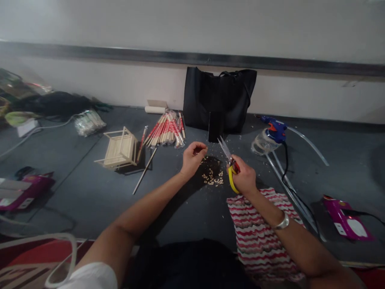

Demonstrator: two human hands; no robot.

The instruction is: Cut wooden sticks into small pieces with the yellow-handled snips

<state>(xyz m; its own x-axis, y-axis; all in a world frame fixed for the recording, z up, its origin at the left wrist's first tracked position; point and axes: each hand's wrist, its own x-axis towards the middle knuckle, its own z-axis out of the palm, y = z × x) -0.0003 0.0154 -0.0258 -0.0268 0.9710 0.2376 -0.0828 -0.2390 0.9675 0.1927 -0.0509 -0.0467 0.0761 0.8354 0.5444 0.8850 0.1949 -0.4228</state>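
My right hand (pixel 245 176) grips a pair of scissors (pixel 225 149) by its yellow and red handles, with the blades slightly parted and pointing up and left. Just left of them, my left hand (pixel 192 159) is closed in a pinch, thumb against fingertips. Whatever may be between those fingertips is too small to name. On the dark table below and between both hands lie many small cut wooden pieces (pixel 213 176), scattered with finer crumbs. A striped red, white and grey cloth (pixel 261 233) is spread under my right forearm.
A black bag (pixel 219 96) stands at the wall, a dark phone (pixel 215 126) before it. Left are wrapped chopsticks (pixel 165 130), a loose stick (pixel 144 171) and a small wooden stick chair (pixel 122 148). Right are a blue glue gun (pixel 274 129) on a jar and a purple power box (pixel 349 218).
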